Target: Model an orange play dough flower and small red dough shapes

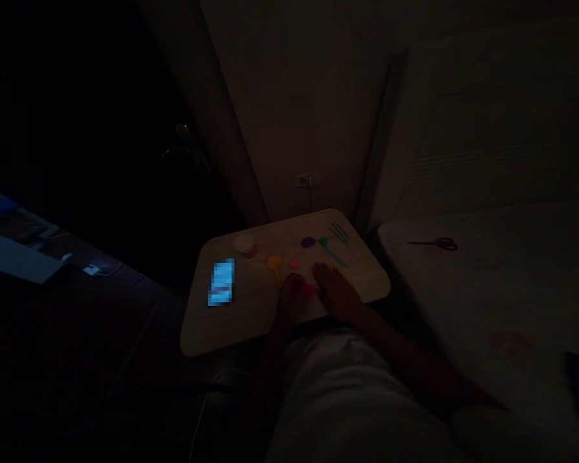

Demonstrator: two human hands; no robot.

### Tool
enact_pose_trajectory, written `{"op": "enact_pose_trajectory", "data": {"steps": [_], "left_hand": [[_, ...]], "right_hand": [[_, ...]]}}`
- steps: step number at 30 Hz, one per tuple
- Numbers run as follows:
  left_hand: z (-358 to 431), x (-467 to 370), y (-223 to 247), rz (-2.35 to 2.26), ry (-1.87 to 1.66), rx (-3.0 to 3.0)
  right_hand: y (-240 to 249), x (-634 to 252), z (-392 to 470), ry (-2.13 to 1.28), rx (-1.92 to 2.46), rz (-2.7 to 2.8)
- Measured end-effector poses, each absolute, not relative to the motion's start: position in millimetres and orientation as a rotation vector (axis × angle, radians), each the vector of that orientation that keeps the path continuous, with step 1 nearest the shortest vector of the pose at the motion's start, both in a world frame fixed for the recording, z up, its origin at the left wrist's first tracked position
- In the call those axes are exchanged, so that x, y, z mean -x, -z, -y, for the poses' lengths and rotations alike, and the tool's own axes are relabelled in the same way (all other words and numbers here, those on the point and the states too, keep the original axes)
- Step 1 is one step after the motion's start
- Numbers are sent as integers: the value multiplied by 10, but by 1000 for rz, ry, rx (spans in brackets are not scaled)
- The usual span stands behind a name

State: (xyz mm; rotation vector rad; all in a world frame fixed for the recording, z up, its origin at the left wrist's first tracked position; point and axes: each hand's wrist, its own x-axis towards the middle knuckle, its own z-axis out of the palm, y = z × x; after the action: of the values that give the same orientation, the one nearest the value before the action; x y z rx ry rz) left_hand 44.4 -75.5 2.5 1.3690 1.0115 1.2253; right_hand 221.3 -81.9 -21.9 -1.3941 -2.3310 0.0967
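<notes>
On a small light wooden table [251,321], my left hand [292,299] is closed at the near edge, fingers curled against a red piece [309,290]. My right hand [335,290] lies flat just right of it, fingers stretched out and nothing visible in them. Beyond my hands are a small pink piece [294,264], a dark purple piece [308,242] and a green-tipped tool with a pale blue handle [336,256]. An orange tool [274,262] lies beyond my left hand. Thin green sticks [340,233] are at the far right corner.
A lit phone [221,283] and a round tub [246,245] occupy the table's left part. Scissors [439,244] rest on a pale surface [468,289] at right. A wall outlet [306,179] with a plugged cord is behind the table. The room is very dark.
</notes>
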Motion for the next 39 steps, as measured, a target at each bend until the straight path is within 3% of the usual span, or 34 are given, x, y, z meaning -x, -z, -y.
{"op": "enact_pose_trajectory", "data": {"steps": [8, 23, 39], "left_hand": [[731, -466, -39, -986, -1285, -1287], [680, -426, 14, -1070, -1357, -1329], [669, -437, 85, -1237, -1247, -1416]], "right_hand": [[292, -2333, 896, -298, 1253, 2301], [55, -2264, 440, -731, 1216, 1636], [111, -1956, -55, -483, 1312, 1879]]}}
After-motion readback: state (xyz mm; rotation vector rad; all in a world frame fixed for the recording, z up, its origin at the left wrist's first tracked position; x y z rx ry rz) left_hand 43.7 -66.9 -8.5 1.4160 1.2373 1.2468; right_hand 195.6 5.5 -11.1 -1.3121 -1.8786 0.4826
